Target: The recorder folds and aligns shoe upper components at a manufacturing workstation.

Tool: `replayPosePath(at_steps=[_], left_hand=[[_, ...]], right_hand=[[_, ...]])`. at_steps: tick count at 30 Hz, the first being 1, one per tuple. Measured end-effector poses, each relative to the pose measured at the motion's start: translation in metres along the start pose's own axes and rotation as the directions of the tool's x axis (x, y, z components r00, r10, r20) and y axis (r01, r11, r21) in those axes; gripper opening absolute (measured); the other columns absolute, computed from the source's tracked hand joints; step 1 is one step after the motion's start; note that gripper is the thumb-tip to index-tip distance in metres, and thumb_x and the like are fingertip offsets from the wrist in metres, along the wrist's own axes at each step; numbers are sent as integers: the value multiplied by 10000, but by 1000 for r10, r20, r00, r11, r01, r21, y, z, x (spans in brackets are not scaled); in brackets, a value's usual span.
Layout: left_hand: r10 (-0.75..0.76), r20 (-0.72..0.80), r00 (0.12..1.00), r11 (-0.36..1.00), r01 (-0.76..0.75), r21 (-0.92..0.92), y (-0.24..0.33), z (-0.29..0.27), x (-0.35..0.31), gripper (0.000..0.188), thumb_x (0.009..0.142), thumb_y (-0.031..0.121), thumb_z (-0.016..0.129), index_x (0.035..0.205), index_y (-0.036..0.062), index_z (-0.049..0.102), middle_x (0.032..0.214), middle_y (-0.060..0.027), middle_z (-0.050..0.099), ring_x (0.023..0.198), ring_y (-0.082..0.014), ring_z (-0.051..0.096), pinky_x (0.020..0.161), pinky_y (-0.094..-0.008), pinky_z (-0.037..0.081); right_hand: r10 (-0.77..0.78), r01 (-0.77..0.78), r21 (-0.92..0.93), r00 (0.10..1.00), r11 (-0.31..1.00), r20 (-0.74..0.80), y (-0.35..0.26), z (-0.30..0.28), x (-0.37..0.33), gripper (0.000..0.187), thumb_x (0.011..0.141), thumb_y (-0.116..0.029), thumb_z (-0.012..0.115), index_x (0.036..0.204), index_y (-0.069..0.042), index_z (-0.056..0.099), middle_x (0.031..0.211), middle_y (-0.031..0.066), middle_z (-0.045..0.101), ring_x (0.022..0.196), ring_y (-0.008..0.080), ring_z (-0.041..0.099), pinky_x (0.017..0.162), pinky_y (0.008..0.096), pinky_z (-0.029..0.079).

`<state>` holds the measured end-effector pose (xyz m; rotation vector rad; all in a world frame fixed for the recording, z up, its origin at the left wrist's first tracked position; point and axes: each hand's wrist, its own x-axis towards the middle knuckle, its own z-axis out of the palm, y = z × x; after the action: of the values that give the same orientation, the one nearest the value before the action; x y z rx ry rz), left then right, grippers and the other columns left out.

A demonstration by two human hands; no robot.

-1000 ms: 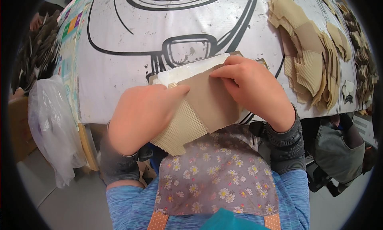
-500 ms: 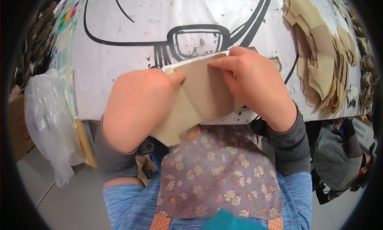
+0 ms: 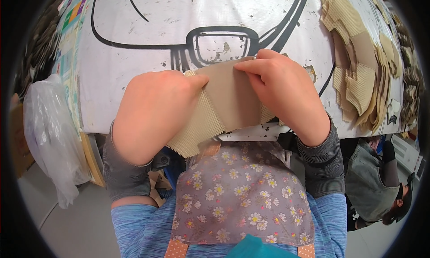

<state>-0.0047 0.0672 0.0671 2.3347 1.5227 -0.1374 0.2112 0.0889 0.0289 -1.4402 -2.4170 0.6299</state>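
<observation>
A sewn fabric piece (image 3: 230,96) spans the space between my hands at the table's near edge. Its middle is smooth taupe cloth, with a beige mesh panel (image 3: 201,123) on the left and more mesh showing at the right. My left hand (image 3: 156,110) is closed on the upper left part, its fingertip lying by the seam between mesh and smooth cloth. At the upper right edge, my right hand (image 3: 286,90) pinches the piece, with the index finger laid along the smooth cloth. Some of both hands' fingers are hidden behind or under the fabric.
A stack of similar beige and taupe pieces (image 3: 358,65) lies on the right of the white, black-lined table cover (image 3: 148,29). A clear plastic bag (image 3: 51,132) hangs at the left edge. Another person (image 3: 376,182) is at the lower right.
The fabric's upper edge now covers the white strip that showed behind it. More mesh shows beside my right hand. Both hands keep their hold, and the view has shifted slightly.
</observation>
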Motion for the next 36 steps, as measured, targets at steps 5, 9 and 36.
replayPosePath(at_steps=[5,9,36], left_hand=[[-6,20,1000,1000,6,5,-1,2,3,254,829,142,625,1063,144,723,762,-128,658,706,-313,635,621,-413,496],[-8,9,1000,1000,8,6,-1,4,4,249,829,144,623,1054,143,728,780,-127,669,711,-313,638,625,-409,499],[218,-21,976,968,-214,132,5,17,12,478,819,79,546,1294,108,581,670,-75,618,645,-259,648,555,-363,499]], right_hand=[[10,-10,-6,1000,1000,16,1,0,1,217,817,-78,546,927,-72,733,821,123,633,784,319,648,698,410,527],[22,-22,-12,999,1000,31,1,-1,3,214,817,-80,548,928,-76,731,827,120,636,783,315,653,699,405,531],[8,6,-230,998,973,58,-9,-18,-13,143,765,-59,598,891,-55,667,857,95,585,863,268,620,704,376,527]])
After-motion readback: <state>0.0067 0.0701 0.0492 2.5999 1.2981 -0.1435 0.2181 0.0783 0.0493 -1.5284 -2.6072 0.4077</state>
